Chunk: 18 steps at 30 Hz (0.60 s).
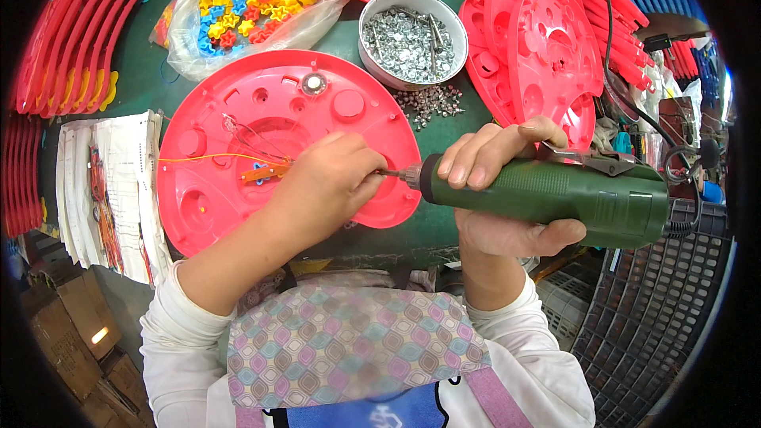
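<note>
My right hand [507, 190] is wrapped round a green electric screwdriver [555, 200], which lies sideways with its bit pointing left. Closed in a pinch, my left hand [333, 178] meets the tip of the bit; whatever is between its fingers is hidden. Under the left hand lies a round pink plastic shell [226, 103], with raised bosses and thin wires. An orange part [265, 172] with a long yellow wire sits inside the shell, beside the left wrist. Near the shell's far rim is a round metal piece [314, 84].
Behind the shell stand a white bowl of screws [414, 38], loose screws [432, 103] and a bag of coloured star pieces [252, 8]. Pink panels [547, 47] pile up at right. At left are curved pink parts [79, 32] and wire bundles on white sheets [119, 190].
</note>
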Each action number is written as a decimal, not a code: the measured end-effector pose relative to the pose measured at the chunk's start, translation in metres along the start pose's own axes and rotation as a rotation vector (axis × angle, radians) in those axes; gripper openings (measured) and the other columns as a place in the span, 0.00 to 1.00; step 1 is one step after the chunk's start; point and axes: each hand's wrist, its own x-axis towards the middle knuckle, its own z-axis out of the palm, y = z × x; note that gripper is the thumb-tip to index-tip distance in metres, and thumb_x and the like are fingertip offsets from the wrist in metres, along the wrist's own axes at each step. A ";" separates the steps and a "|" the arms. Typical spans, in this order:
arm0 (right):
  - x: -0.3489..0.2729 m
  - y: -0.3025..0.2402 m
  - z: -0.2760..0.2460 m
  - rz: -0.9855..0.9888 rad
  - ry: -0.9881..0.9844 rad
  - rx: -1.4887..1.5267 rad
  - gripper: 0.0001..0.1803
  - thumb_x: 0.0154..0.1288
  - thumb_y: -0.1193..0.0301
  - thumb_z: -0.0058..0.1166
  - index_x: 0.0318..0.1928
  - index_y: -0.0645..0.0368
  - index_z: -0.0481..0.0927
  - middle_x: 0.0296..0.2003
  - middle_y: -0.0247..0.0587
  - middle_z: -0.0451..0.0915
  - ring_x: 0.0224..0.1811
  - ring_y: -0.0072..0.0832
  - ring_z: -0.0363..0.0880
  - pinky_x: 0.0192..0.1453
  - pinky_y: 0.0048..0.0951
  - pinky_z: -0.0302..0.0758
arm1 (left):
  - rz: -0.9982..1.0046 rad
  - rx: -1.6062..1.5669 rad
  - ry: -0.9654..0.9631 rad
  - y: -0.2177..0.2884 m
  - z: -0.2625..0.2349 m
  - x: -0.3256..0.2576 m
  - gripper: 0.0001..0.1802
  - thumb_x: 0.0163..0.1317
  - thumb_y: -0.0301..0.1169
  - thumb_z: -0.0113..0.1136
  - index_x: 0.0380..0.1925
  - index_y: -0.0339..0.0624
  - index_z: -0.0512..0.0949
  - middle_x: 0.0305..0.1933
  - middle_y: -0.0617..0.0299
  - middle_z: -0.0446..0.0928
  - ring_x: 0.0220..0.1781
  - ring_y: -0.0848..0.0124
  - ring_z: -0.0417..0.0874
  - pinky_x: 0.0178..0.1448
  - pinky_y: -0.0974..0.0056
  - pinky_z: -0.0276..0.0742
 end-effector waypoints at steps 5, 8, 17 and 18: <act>-0.002 -0.007 -0.001 0.049 -0.037 0.014 0.56 0.57 0.23 0.53 0.65 0.61 0.65 0.30 0.43 0.79 0.33 0.37 0.82 0.42 0.40 0.83 | 0.004 0.087 -0.006 0.006 -0.002 0.000 0.07 0.54 0.22 0.69 0.33 0.38 0.81 0.32 0.54 0.78 0.36 0.54 0.81 0.42 0.53 0.79; -0.004 -0.007 0.001 0.077 -0.046 0.027 0.57 0.55 0.23 0.56 0.64 0.60 0.64 0.31 0.45 0.80 0.34 0.39 0.83 0.45 0.42 0.84 | -0.020 0.089 -0.014 0.007 -0.003 -0.003 0.08 0.53 0.22 0.69 0.33 0.37 0.81 0.32 0.54 0.77 0.36 0.54 0.81 0.41 0.53 0.79; -0.002 -0.012 0.017 0.121 -0.069 -0.010 0.54 0.56 0.28 0.62 0.64 0.61 0.64 0.31 0.46 0.80 0.35 0.39 0.83 0.46 0.43 0.84 | -0.019 0.077 -0.012 0.006 -0.012 -0.010 0.08 0.53 0.20 0.68 0.33 0.38 0.81 0.33 0.54 0.77 0.38 0.55 0.80 0.41 0.54 0.78; -0.002 -0.012 0.018 0.126 -0.067 -0.011 0.53 0.57 0.29 0.62 0.64 0.61 0.64 0.32 0.46 0.80 0.36 0.39 0.83 0.47 0.43 0.84 | -0.017 0.080 -0.006 0.005 -0.011 -0.011 0.08 0.53 0.21 0.69 0.33 0.38 0.81 0.33 0.54 0.77 0.38 0.55 0.80 0.41 0.54 0.78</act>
